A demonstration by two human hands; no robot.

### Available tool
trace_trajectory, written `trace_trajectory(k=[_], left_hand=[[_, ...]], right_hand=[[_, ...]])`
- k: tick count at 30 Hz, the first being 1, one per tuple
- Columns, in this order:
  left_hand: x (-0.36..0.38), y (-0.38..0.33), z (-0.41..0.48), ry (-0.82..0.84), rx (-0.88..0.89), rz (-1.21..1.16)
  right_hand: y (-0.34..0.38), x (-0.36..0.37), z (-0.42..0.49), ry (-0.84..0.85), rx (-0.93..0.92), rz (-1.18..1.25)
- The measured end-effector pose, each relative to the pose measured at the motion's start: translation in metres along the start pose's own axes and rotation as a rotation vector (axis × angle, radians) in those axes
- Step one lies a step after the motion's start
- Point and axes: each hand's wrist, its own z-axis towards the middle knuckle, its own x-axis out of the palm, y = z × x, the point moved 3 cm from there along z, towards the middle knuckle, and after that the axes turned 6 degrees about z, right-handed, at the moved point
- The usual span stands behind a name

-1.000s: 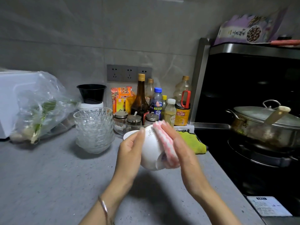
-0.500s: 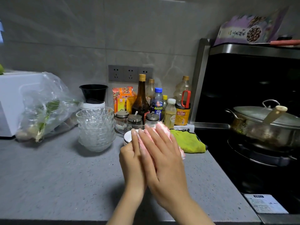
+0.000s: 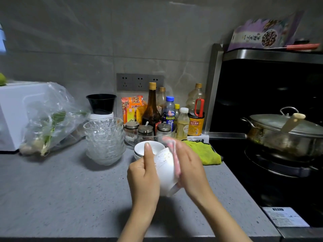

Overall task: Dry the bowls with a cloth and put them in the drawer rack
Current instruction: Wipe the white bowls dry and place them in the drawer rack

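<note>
My left hand grips a white bowl tipped on its side above the grey counter. A pink cloth lies against the bowl's outer wall, and my right hand presses it there with straight fingers. Just behind the hands, more white bowls sit stacked on the counter. A stack of several clear glass bowls stands to the left. The drawer rack is not in view.
Sauce bottles and spice jars line the wall. A green cloth lies by the stove, where a lidded pot sits. A plastic bag of vegetables and a white appliance fill the left.
The bowl, hidden under both hands half a second ago, is back in view on its side. My right hand has slid with the cloth to the bowl's right wall.
</note>
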Motion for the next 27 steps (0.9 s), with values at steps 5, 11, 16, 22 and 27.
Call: trace_trajectory(k=[5,11,16,22,27], left_hand=[[-0.004,-0.003,0.002,0.082,-0.152,-0.318],[-0.014,0.002,0.014,0.35,-0.068,-0.143],[-0.012,-0.015,0.021,0.355,0.238,0.237],[-0.014,-0.011,0.014,0.111,0.027,-0.06],[-0.017,-0.006,0.017,-0.121,0.018,-0.046]], right_hand=[[-0.009,-0.013,0.003,-0.03,0.514,0.242],[0.003,-0.019,0.012,-0.036,0.401,0.059],[0.013,-0.005,0.013,0.08,0.132,-0.144],[0.009,0.0,0.002,0.055,0.015,0.082],[0.008,0.023,-0.028,0.119,-0.248,-0.379]])
